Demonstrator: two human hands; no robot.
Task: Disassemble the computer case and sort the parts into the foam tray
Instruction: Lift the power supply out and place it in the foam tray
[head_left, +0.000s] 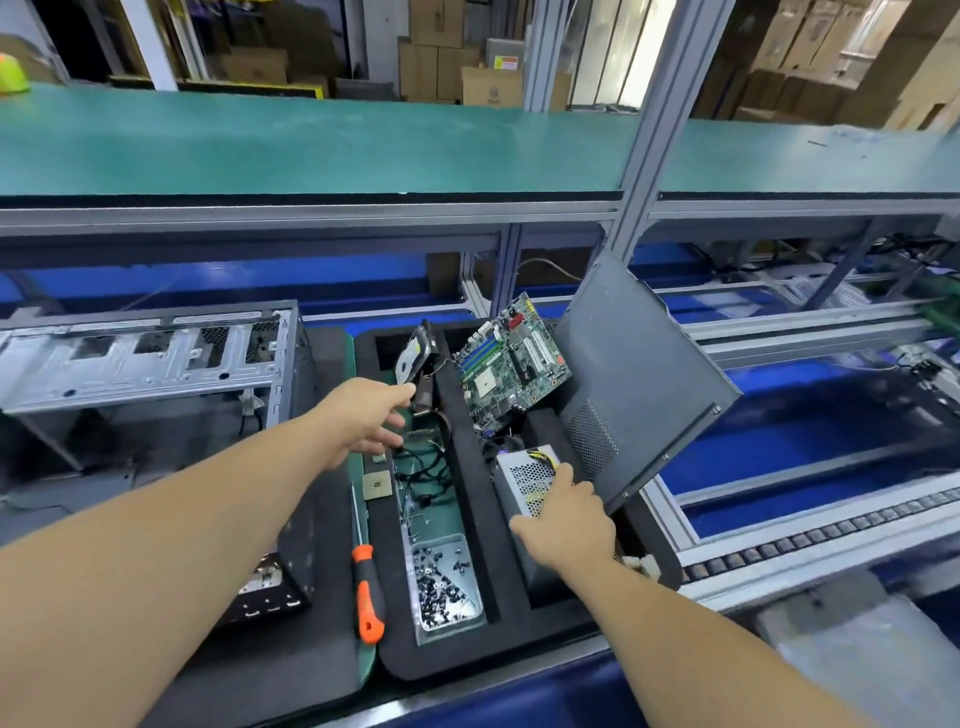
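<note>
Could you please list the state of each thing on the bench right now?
Case: opened, stripped.
Side panel: tilted, held by right hand.
Hard drive: on edge, pinched by left hand.
Motherboard: leaning in tray.
Power supply: seated in tray.
Screwdriver: lying idle.

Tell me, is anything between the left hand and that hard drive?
No. The left hand already touches the hard drive's lower end, with nothing visible between. The drive stands tilted in the foam tray's far-left slot.
</note>
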